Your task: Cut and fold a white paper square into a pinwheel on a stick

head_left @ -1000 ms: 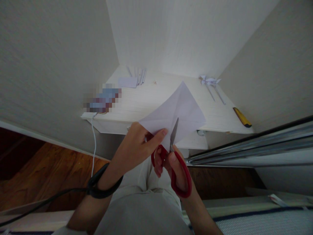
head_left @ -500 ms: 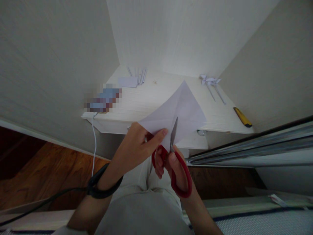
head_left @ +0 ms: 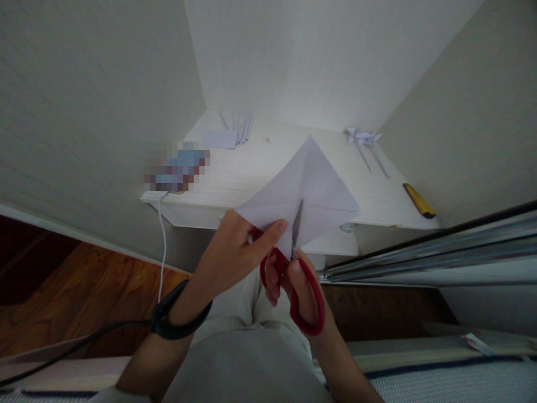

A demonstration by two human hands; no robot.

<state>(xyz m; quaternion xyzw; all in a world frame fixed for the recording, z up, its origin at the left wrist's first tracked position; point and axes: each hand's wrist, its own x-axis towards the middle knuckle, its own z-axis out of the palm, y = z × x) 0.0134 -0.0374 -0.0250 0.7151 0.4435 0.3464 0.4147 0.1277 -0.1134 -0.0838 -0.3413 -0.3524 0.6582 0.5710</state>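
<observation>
A square sheet of white paper (head_left: 321, 182) with crease lines is held up in front of the desk, one corner pointing away from me. My left hand (head_left: 251, 243) pinches its left lower edge, thumb on top and the other fingers mostly hidden beneath. My right hand (head_left: 293, 280) is closed on red-handled scissors (head_left: 311, 323), with the thumb in one loop and fingers around the other. One blade lies over the paper along a diagonal crease from the near corner; the other blade is hidden under the sheet.
On the white desk (head_left: 235, 179) are several paper sticks (head_left: 244, 130), a small stack of paper (head_left: 221, 139), paper pinwheels (head_left: 363, 137), a yellow-black cutter (head_left: 418, 200) and a blurred-out device (head_left: 180, 169) with a white cable (head_left: 163, 246). Walls close in the desk left and right.
The paper's right part has swung a little lower and to the right. The scissors' handle loop has shifted slightly left, the blades seeming a little more closed. My left hand keeps its pinch.
</observation>
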